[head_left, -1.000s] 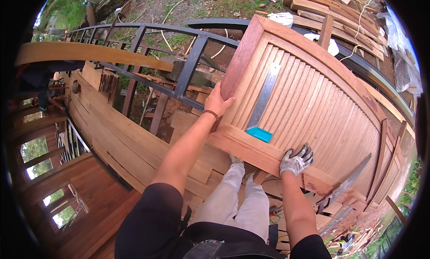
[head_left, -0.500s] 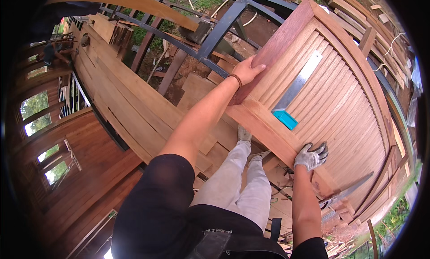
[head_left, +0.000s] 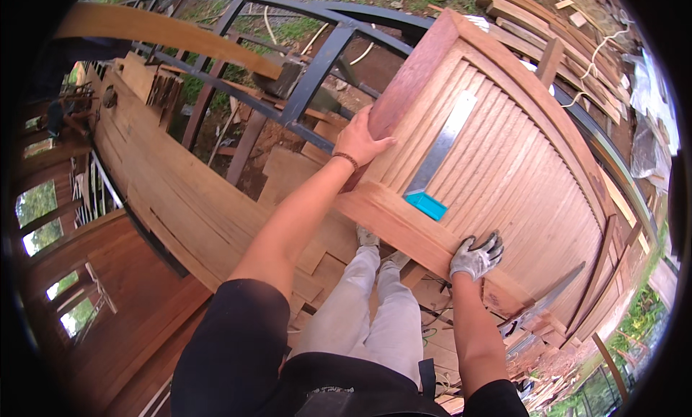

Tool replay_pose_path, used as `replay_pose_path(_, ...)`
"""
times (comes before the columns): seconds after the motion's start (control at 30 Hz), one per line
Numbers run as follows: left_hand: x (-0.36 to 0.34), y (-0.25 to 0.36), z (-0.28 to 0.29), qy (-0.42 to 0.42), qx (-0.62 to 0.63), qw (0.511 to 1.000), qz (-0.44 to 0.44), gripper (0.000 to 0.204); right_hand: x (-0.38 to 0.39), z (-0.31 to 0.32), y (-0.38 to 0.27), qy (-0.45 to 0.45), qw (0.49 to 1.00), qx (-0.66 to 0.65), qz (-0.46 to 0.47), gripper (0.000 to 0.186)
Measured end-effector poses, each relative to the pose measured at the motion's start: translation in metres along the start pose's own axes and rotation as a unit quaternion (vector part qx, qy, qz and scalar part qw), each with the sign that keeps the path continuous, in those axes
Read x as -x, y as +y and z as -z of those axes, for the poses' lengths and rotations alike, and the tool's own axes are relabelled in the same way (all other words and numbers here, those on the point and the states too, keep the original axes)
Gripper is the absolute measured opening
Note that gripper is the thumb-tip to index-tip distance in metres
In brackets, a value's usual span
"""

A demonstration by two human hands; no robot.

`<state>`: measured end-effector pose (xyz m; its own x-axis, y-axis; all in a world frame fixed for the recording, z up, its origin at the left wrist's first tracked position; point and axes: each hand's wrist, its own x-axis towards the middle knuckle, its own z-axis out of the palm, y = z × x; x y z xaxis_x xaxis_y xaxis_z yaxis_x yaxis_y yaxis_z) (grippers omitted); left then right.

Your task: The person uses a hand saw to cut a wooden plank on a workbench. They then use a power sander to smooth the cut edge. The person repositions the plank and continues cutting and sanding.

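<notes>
Steadying, left: bare left hand (head_left: 362, 138) at the left edge of the slatted panel (head_left: 515, 175), thumb over the reddish stile (head_left: 417, 74). Fingers go round the outer side, holding the wood; fingertips hidden.
Gloved right: right hand (head_left: 476, 257) laid on the panel's near side, where the lower rail (head_left: 404, 222) meets the slats. Fingers parted, flat, closed round nothing.
Panel: in front of the person and off to the right, slatted face up, lower rail just beyond the trousered legs (head_left: 353, 309). What bears its weight: cannot tell.
Square: steel blade slanting roughly along the slats, teal handle (head_left: 427, 206) down by the lower rail; neither hand on it.
Saw: handsaw (head_left: 553, 296) across the panel's near right part, to the right of the glove. Loose, by the look of it.
Surroundings: pale boards (head_left: 166, 179) to the left, dark metal frame (head_left: 317, 78) beyond the left hand, timber stack (head_left: 577, 64) past the panel's far side.
Step, my reading: positioning or bracing the panel; no marking or cutting under way.
Next move, my reading: calls for even pressure from both hands, with care that square and saw don't slide. Using either tool would need one hand freed, the other bracing.
</notes>
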<state>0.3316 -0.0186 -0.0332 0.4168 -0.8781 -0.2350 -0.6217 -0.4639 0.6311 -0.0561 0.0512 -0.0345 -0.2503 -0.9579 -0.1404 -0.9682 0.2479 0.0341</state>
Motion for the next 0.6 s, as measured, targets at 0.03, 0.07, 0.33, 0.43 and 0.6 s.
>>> replay_pose_path(0.03, 0.001, 0.004, 0.001, 0.008, -0.015, 1.000, 0.001, 0.095, 0.000, 0.001, -0.001, -0.001, 1.000, -0.007, -0.003, 0.075)
replay_pose_path(0.07, 0.003, 0.007, 0.002, -0.004, -0.018, 1.000, 0.022, 0.093, 0.000, 0.003, -0.001, -0.003, 1.000, -0.012, -0.007, 0.074)
replay_pose_path(0.33, -0.003, 0.020, 0.002, -0.030, -0.030, 0.995, 0.089, 0.080, 0.002, 0.005, -0.002, -0.013, 0.999, -0.030, -0.015, 0.075)
replay_pose_path(0.43, -0.001, 0.020, 0.004, -0.025, -0.020, 0.997, 0.066, 0.082, 0.002, 0.006, -0.003, -0.025, 0.999, -0.030, -0.013, 0.076)
replay_pose_path(0.6, 0.001, 0.018, 0.004, -0.022, -0.017, 0.997, 0.070, 0.084, 0.002, 0.007, -0.002, -0.057, 0.998, -0.015, -0.034, 0.079)
